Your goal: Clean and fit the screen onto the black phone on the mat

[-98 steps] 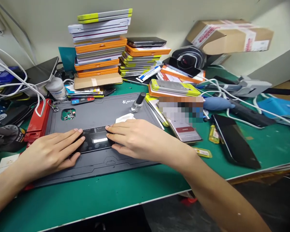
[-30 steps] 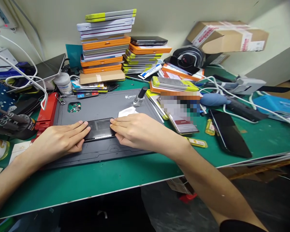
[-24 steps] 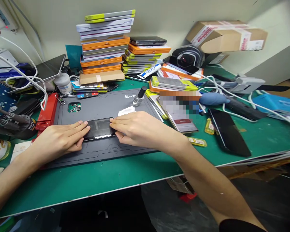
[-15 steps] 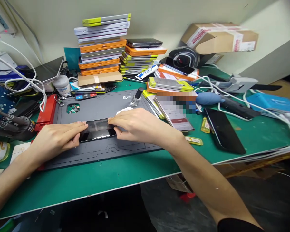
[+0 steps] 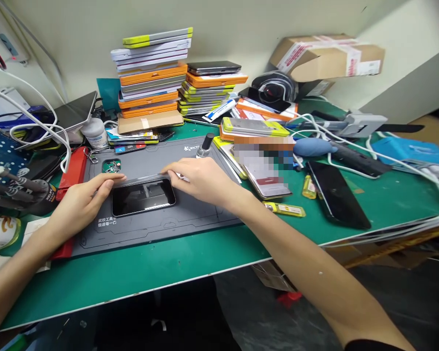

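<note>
A thin clear rectangular sheet [image 5: 142,179] is held between both hands over the grey rubber work mat [image 5: 190,214], towards the front left of the green tabletop [image 5: 168,263]. It is tilted so that it shows almost edge-on, as a pale grey strip with a faint sheen. The left hand [image 5: 78,204] pinches its left end with the fingers drawn nearly closed, and the right hand [image 5: 201,180] grips its right end with the fingertips, loosely curled. Just below it a black phone with a glossy screen [image 5: 143,197] lies flat on the mat. I cannot tell whether the sheet's lower edge touches the phone. A small glass bottle with a black cap [image 5: 205,146] stands near the mat's far edge.
</note>
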### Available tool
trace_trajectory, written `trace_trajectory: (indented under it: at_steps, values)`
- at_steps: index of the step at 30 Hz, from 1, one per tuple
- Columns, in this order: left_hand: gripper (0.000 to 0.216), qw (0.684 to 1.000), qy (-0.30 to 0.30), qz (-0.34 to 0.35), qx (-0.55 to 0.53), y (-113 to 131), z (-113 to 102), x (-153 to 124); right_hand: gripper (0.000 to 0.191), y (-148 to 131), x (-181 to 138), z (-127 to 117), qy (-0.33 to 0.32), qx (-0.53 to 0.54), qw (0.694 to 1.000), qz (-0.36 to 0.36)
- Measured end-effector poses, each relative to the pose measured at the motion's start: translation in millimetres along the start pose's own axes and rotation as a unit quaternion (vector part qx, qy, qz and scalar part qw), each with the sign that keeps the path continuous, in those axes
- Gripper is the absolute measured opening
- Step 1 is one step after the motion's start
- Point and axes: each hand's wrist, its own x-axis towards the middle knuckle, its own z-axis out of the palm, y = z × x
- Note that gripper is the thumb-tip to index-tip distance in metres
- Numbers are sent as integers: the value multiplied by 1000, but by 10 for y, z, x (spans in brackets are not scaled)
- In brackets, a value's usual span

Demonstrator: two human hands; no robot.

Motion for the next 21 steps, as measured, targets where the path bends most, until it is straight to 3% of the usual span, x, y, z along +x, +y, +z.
trace_trajectory:
  at_steps: [6, 11, 16, 21]
  values:
    - [70, 981, 44, -75, -174, 45, 1, 59, 42, 10, 59, 129, 26, 142, 986, 83]
    - [63, 953, 38, -120, -276, 30, -17, 88, 47, 47, 86, 219, 33, 261, 959, 102]
    - [47, 937, 36, -143, -317, 29, -21, 90, 48, 74, 96, 276, 43, 313, 941, 123]
    - [47, 929, 38, -144, -340, 31, -27, 92, 55, 120, 102, 299, 33, 363, 918, 154]
